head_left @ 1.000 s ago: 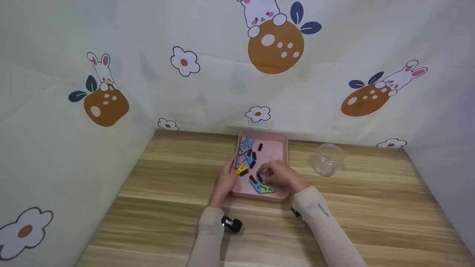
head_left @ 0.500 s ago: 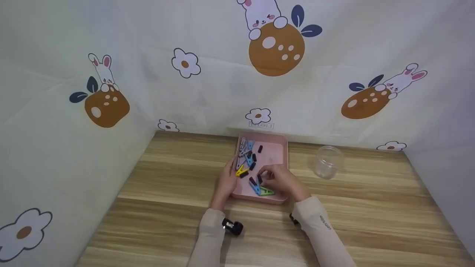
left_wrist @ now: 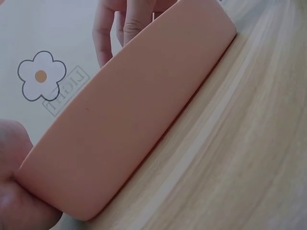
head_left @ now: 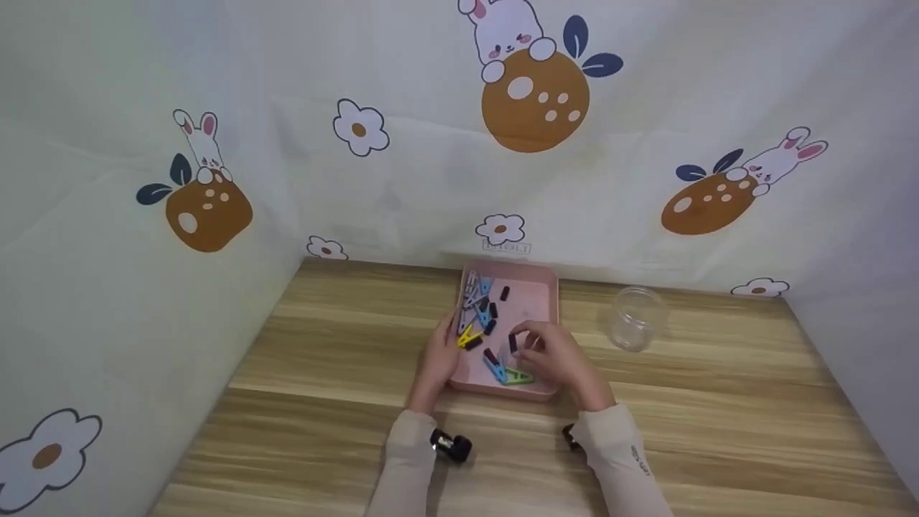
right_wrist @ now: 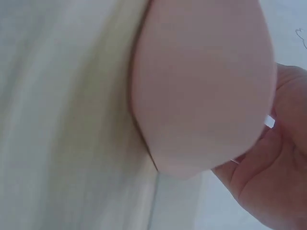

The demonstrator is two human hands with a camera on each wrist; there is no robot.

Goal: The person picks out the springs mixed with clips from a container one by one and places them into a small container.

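Note:
A pink tray [head_left: 535,305] holds several clothespins with dark tips. My left hand [head_left: 438,355] grips the tray's left side, and its thumb side [left_wrist: 21,191] shows at the tray's corner in the left wrist view. Over the tray's near right part, my right hand [head_left: 560,355] pinches a greyish clothespin with a dark tip [head_left: 512,343] between thumb and fingers. Just below that hand lie a blue clothespin [head_left: 494,368] and a green clothespin [head_left: 518,376]. In the right wrist view the tray wall hides the fingertips of the right hand [right_wrist: 283,158].
A yellow clothespin [head_left: 468,336] and several grey and blue clothespins [head_left: 474,296] lie along the tray's left side. One dark piece [head_left: 505,293] lies apart near the back. A clear round jar [head_left: 636,319] stands right of the tray on the wooden table [head_left: 344,345], before a patterned cloth wall.
My right hand has drawn slightly up and right, bringing the greyish clothespin away from the blue and green ones. The left hand stays on the tray. The head view has shifted a little.

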